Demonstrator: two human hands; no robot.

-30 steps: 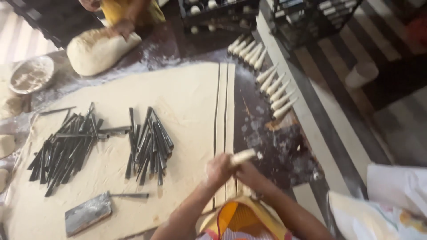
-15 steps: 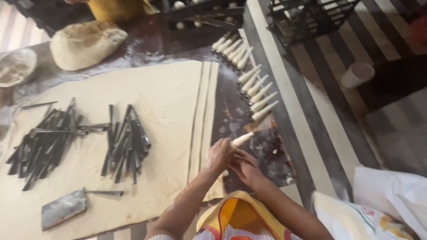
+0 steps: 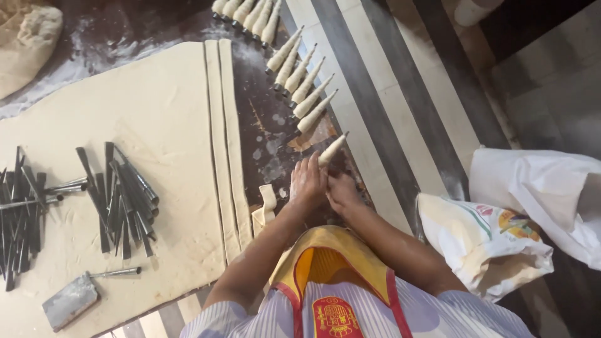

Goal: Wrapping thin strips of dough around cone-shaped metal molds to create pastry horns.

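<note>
Nearest the camera, both forearms reached out over a yellow apron (image 3: 325,260) to the dark counter (image 3: 275,134). The left hand (image 3: 308,183) and the right hand (image 3: 342,191) met side by side, both closed around the wide end of a dough cone (image 3: 332,150). The cone was pale cream, wrapped in dough along its whole length, narrowing to a thin point that aimed up and to the right; it sat just above the counter, close to its right edge. A loose strip of dough (image 3: 268,201) trailed just left of the left hand.

To the left lay a broad dough sheet (image 3: 125,125), with two long strips (image 3: 222,125) cut along its right side. On the sheet rested a heap of dark metal cones (image 3: 122,200) and, nearer, a flat scraper (image 3: 70,300).

Farther off, finished cones (image 3: 300,78) stood in a slanting row along the counter's right edge. At the far left corner sat a dough lump (image 3: 28,44). Two sacks (image 3: 494,244) lay on the striped floor at right.
</note>
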